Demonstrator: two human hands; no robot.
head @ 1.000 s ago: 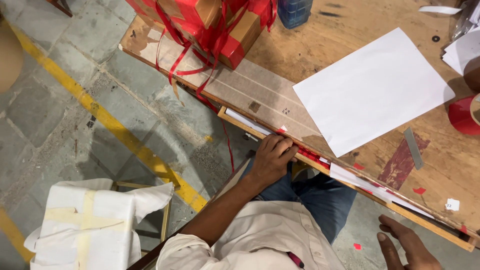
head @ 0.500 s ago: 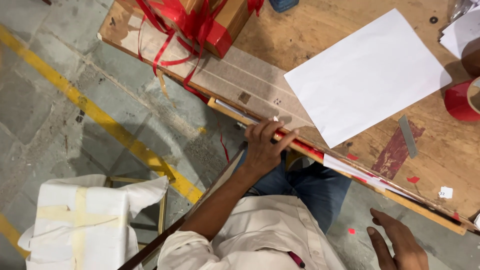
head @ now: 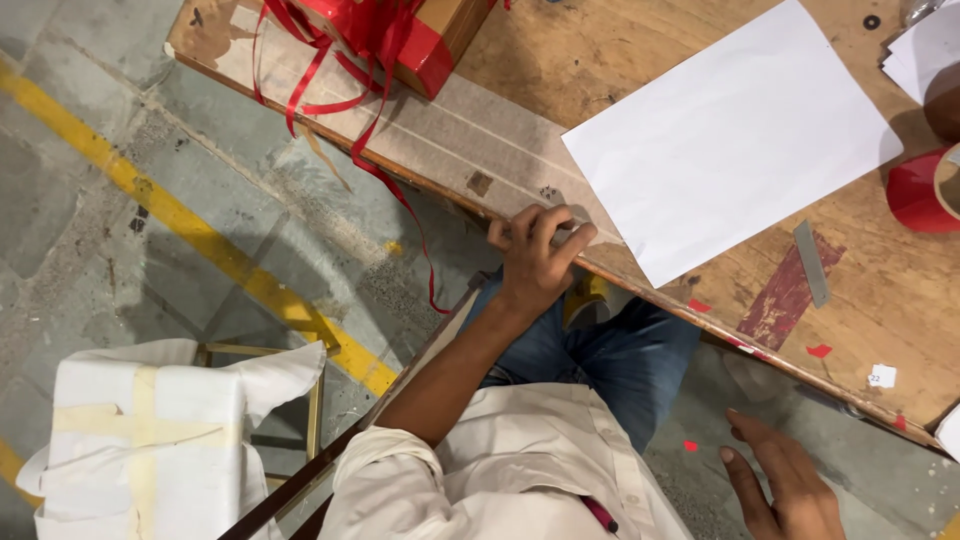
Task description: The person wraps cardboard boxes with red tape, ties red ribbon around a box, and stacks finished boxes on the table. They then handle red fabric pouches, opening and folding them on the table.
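Left fingers [head: 545, 232] curled on wooden table [head: 640, 60] edge, right fingers [head: 775, 480] spread empty, grey floor [head: 90, 260] with yellow line [head: 200, 235]

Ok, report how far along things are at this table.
Done: a box already wears red wrap and ribbon. In hand: the left hand grips the edge of the table beside the white sheet; the right hand hangs open, empty. Left: the sheet lies flat, the red tape roll untouched.
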